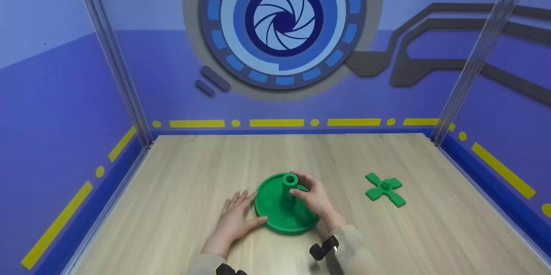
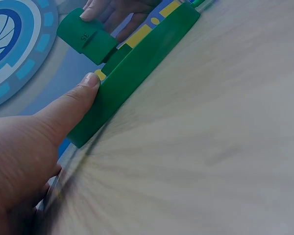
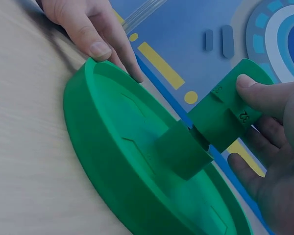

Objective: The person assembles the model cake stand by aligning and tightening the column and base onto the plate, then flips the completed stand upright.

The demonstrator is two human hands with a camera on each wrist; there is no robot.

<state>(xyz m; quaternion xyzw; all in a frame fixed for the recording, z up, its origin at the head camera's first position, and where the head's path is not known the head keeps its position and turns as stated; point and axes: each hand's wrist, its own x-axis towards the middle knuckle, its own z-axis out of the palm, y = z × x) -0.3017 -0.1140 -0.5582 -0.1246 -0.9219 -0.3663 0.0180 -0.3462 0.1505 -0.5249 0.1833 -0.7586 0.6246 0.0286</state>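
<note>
My left hand [image 1: 234,221], fingers wide, touches rim of green dish [image 1: 269,199], maybe so dish won't slide. My right hand [image 1: 316,197] pinches green tube [image 3: 223,115] over dish's stub [image 3: 183,154], likely for lining up. Green cross [image 1: 386,185]: right of fingers.

A round emblem [image 1: 284,21] decorates the blue wall [image 1: 275,110] between metal posts [image 1: 111,51] behind the table [image 1: 185,171]

Tray [image 1: 270,212] on table [image 1: 193,163] — tube [image 1: 287,191] over its middle, cross [image 1: 385,186] at right.
</note>
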